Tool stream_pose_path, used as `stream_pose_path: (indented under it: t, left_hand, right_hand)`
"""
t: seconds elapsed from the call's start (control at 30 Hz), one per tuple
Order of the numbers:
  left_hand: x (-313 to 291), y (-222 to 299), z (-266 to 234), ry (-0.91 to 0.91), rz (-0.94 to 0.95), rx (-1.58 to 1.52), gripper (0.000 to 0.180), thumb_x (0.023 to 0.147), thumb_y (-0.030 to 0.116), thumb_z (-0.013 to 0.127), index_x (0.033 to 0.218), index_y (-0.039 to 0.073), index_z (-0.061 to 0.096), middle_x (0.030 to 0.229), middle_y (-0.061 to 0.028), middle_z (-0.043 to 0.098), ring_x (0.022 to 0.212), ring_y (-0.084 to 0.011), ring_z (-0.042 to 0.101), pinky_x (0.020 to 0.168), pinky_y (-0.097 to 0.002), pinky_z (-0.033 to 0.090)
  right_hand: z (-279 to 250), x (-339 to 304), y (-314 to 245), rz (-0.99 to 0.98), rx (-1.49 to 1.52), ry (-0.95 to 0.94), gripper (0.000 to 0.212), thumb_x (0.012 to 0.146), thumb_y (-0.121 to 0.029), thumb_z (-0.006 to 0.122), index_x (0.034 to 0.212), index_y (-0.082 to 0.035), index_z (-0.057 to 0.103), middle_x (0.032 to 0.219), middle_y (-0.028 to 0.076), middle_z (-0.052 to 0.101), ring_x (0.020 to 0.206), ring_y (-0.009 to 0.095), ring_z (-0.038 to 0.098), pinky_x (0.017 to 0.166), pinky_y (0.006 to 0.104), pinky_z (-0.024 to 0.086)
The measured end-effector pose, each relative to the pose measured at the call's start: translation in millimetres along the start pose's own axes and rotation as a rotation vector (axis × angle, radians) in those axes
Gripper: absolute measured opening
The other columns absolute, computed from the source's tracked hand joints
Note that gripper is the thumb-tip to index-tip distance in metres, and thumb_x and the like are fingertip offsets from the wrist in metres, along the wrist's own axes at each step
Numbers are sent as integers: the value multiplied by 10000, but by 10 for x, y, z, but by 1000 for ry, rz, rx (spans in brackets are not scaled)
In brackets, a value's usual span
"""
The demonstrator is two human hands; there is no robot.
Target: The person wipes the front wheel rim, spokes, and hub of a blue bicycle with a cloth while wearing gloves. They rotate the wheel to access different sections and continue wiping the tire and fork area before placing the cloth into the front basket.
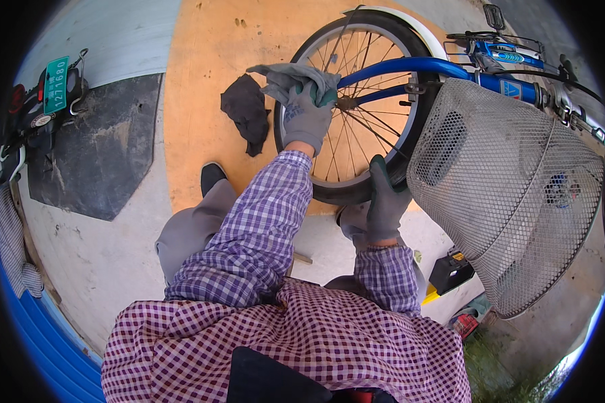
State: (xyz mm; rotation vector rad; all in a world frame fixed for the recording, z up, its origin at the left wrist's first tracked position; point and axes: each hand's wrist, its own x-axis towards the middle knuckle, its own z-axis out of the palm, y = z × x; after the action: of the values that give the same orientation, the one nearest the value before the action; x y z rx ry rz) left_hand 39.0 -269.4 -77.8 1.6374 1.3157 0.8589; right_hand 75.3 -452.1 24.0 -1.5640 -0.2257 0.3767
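A bicycle lies with its front wheel in front of me, its black tyre [336,193] round a silver rim and thin spokes. My left hand [309,119], in a grey glove with green fingertips, is closed on a grey rag [292,75]. It holds the rag against the end of the blue fork [410,65], beside the rusty hub [346,103]. At the wheel's near side my right hand [388,203], gloved too, grips the tyre with the thumb upward; its other fingers are mostly hidden.
A wire mesh basket [504,174] juts out at the right. Left of the wheel, a dark cloth [245,111] lies on the orange board [195,127]. A black box [450,272] sits below the basket. A scooter's rear [44,101] stands far left by a black mat [101,148].
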Motion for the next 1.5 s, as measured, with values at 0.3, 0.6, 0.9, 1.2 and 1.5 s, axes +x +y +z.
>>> stream_pose_path:
  t: [0.3,0.6,0.9,1.2,1.5]
  left_hand:
    - [318,210,96,-141,-171,25,404,913,322,667,1152,0,617,1064,-165,703,991,-321,688,834,-423,542]
    - [227,-364,-325,74,-475,-766,300,969,153,630,1213,-23,623,1072,-152,695,919,-292,703,697,-373,568]
    - [349,-94,206,-88,-44,45,552,943,393,616,1344,22,538,1253,-272,607,1143,-444,589,990,-467,461]
    - [379,-343,-308,-8,-540,-795,350,1003,268,571,1160,-32,658,1007,-121,713,872,-237,696,720,-307,547]
    - [82,-4,-191,48,87,-170,411,900,233,696,1217,-16,617,1074,-204,688,1017,-356,660,814,-400,532]
  right_hand:
    - [-16,-18,-49,-3,18,50,675,802,-171,836,1330,60,485,1223,105,555,1075,203,543,938,336,450]
    - [57,5,97,16,-78,112,648,796,-172,840,1303,58,508,1212,106,572,1052,196,556,902,325,468]
    - [41,79,155,-55,-27,98,525,831,-89,798,1256,68,533,1162,121,607,997,202,604,889,328,491]
    - [29,-173,29,-43,24,105,584,825,-78,801,1306,74,506,1227,134,591,1080,219,590,936,336,481]
    - [12,-184,-35,-70,35,67,621,827,-69,796,1342,71,479,1271,151,573,1121,235,576,977,341,463]
